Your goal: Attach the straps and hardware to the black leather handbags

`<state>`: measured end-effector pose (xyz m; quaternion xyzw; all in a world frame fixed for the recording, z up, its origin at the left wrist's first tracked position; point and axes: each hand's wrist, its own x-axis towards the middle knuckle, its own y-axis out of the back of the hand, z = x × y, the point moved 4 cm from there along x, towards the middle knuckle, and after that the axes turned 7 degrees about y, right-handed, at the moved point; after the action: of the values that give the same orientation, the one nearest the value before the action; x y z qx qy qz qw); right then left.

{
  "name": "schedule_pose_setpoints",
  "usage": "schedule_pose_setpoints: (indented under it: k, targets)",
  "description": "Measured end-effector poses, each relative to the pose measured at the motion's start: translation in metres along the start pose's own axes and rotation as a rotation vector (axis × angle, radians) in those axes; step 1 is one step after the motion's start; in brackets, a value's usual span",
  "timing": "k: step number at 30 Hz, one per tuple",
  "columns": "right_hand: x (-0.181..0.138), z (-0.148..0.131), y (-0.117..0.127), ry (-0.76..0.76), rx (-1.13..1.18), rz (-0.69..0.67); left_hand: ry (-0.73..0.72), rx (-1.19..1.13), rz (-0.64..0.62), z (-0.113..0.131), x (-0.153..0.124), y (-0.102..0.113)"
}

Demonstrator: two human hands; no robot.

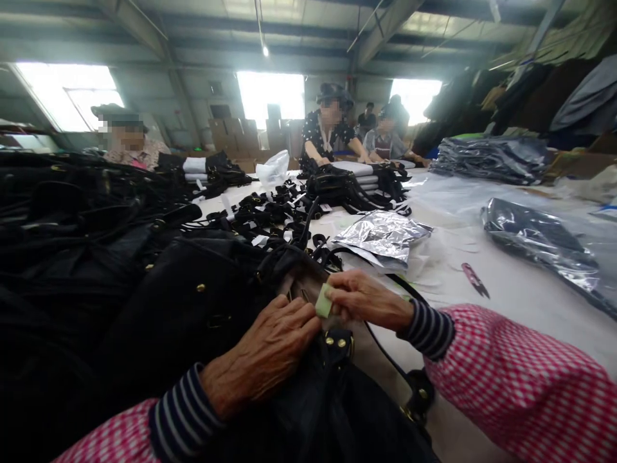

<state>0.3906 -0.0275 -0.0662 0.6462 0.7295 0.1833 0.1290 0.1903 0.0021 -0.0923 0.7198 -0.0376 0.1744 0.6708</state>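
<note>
A workshop: heaped black bags (168, 283), co-workers (312, 134)

One head-worn camera supplies the sole view, stationed above the near side of the tabletop (448, 241) and directed forward and downward over the wearer's own arms. Clock positions being taken about the frame centre, the left grip (263, 350) at 7 o'clock and the right grip (359, 296) between 4 and 5 o'clock lie close to the lens. Coverage is wide, extending toward 12 o'clock across the tabletop to a distant co-worker (313, 135) and the roof beams (289, 32).
</note>
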Motion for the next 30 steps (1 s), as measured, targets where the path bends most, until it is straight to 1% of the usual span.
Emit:
schedule_pose_setpoints:
  k: [2, 3, 6, 9, 11, 12, 14, 16, 19, 21, 25, 27, 30]
  targets:
    - [0.016, 0.007, -0.011, -0.024, -0.062, -0.083, -0.023, 0.006, 0.054, 0.006, 0.002, 0.010]
    - [0.023, 0.012, -0.013, -0.065, -0.080, -0.120, -0.033, 0.003, 0.075, 0.008, 0.003, 0.015]
    - [0.035, 0.027, -0.010, -0.206, -0.056, -0.171, -0.051, -0.001, 0.088, 0.012, 0.005, 0.020]
    - [0.040, 0.031, -0.010, -0.182, 0.011, -0.173, -0.053, 0.024, 0.100, 0.012, 0.004, 0.018]
    - [0.040, 0.030, -0.016, -0.178, 0.032, -0.222, -0.047, 0.036, 0.131, 0.012, 0.005, 0.017]
    - [0.040, 0.029, -0.021, -0.201, 0.039, -0.253, -0.047, 0.032, 0.140, 0.013, 0.005, 0.018]
    - [0.041, 0.029, -0.029, -0.270, 0.043, -0.282, -0.040, 0.001, 0.118, 0.015, 0.008, 0.019]
    - [0.043, 0.028, -0.033, -0.284, 0.019, -0.224, -0.017, -0.043, 0.054, 0.015, 0.011, 0.019]
    - [0.047, 0.028, -0.034, -0.209, -0.050, -0.043, 0.037, -0.096, -0.065, 0.015, 0.014, 0.016]
    - [0.047, 0.031, -0.036, -0.200, -0.043, 0.019, 0.076, -0.112, -0.119, 0.015, 0.018, 0.015]
    - [0.043, 0.038, -0.043, -0.276, 0.051, -0.005, 0.166, -0.108, -0.094, 0.012, 0.027, 0.020]
    - [0.041, 0.038, -0.044, -0.291, 0.091, -0.031, 0.172, -0.115, -0.102, 0.010, 0.031, 0.024]
    - [0.039, 0.036, -0.042, -0.227, 0.029, -0.079, 0.136, -0.145, -0.158, 0.009, 0.034, 0.028]
